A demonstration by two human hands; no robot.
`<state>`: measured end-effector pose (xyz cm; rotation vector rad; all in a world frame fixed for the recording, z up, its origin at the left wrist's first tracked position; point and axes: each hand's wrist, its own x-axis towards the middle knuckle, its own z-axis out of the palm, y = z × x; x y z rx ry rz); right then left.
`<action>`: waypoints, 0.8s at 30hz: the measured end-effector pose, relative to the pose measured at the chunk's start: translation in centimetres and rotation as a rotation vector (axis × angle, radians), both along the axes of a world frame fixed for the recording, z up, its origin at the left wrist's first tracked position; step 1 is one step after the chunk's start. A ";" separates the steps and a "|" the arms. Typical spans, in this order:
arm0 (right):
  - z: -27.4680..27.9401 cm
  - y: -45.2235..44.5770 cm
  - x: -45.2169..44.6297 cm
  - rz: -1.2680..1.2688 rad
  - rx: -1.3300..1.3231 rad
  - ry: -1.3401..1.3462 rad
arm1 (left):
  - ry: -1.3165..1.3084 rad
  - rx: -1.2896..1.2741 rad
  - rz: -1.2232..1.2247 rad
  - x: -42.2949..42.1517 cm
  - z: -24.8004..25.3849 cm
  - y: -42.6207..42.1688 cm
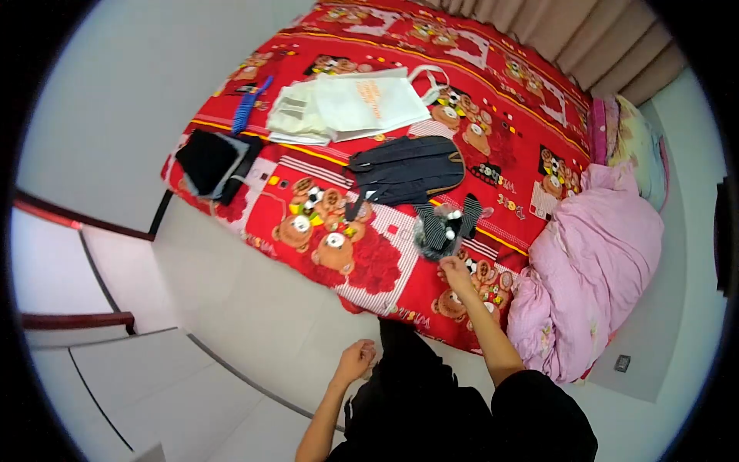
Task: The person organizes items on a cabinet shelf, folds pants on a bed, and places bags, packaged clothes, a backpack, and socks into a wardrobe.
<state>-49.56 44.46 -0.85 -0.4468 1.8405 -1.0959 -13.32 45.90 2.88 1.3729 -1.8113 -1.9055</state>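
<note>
My right hand (456,273) reaches over the bed's near edge, its fingers closed at the lower edge of a clear plastic bag (436,245). Striped dark grey socks (434,225) lie on and in this bag, and another dark sock (470,215) is just to the right. Down by my body, over the floor, my left hand (357,360) hangs with loosely curled fingers and nothing visible in it. A dark grey backpack (412,168) lies flat just beyond the socks, its straps toward the left.
The bed (362,262) has a red bear-print sheet. On it lie a white tote bag (369,102), pale folded cloth (296,112), a blue brush-like item (246,108) and folded dark clothes (208,162). A pink quilt (589,262) and pillows (639,146) fill the right side.
</note>
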 end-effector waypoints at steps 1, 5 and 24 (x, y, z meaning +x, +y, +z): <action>-1.9 -0.2 -2.9 -0.022 -0.066 0.105 | -0.047 -0.019 -0.073 -2.4 -1.5 -2.9; -6.8 -1.9 -9.0 -0.069 0.068 0.392 | -0.104 -0.099 -0.209 -10.0 -8.5 -12.3; -6.8 -23.9 -21.2 -0.517 -0.184 -0.514 | 0.203 0.310 0.917 -28.9 -15.4 -35.3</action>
